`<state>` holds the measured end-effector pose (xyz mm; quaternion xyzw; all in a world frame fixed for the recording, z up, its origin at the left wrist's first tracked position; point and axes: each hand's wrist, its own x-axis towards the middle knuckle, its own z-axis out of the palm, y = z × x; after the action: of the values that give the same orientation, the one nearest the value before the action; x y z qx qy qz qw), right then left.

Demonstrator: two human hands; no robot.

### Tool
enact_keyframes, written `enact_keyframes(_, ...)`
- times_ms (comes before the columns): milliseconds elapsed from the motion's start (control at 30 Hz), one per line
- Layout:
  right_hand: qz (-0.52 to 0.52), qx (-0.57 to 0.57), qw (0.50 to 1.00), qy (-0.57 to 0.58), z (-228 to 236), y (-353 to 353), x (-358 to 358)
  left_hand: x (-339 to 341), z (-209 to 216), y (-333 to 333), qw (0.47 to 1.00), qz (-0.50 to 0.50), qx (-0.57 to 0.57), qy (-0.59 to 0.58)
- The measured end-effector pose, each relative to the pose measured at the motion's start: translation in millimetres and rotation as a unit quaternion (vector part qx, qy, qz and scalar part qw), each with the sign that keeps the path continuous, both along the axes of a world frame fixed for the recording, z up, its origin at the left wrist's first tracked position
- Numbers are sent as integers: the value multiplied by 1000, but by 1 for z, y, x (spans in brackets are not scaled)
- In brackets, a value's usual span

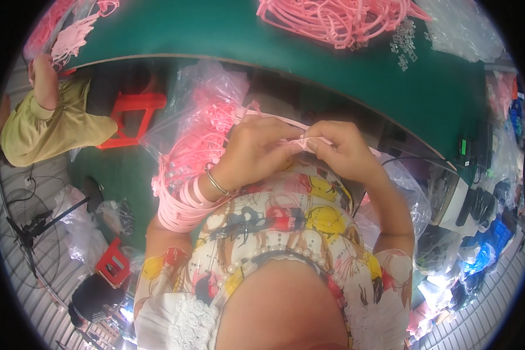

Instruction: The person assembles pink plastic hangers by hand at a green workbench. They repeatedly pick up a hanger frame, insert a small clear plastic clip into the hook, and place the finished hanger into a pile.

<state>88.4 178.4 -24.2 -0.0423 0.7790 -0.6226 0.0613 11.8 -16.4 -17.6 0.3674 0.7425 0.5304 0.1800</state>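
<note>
My left hand (255,150) and my right hand (343,153) meet in front of my body, fingertips pinched close together on a thin pink strap (303,142). A small detail between the fingertips is too covered to make out. Many looped pink straps (184,209) hang over my left forearm, below a metal bangle (217,182). Beside my left hand lies a bundle of pink straps with small clear pieces (186,153), partly inside a clear plastic bag (201,81).
Ahead curves the edge of a green table (216,35). On it lie a heap of pink straps (344,20), small clear plastic clips (403,44) and a clear bag (466,26). At left are a red stool (135,119), another person's arm (45,84) and a fan (29,233).
</note>
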Motion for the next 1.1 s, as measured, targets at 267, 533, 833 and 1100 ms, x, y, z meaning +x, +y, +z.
enact_keyframes(267,-113,181,954,210,-29,-8,-14,-3,-12,8,956,62,-30,-285)
enact_keyframes(533,-110,191,943,249,-20,-13,-11,-11,-8,5,991,53,-85,-93)
enact_keyframes(833,-51,210,926,309,-4,-16,-5,-6,9,-3,992,-29,-106,56)
enact_keyframes(1100,-62,181,945,265,-2,-19,1,-3,2,-8,992,-58,-91,62)
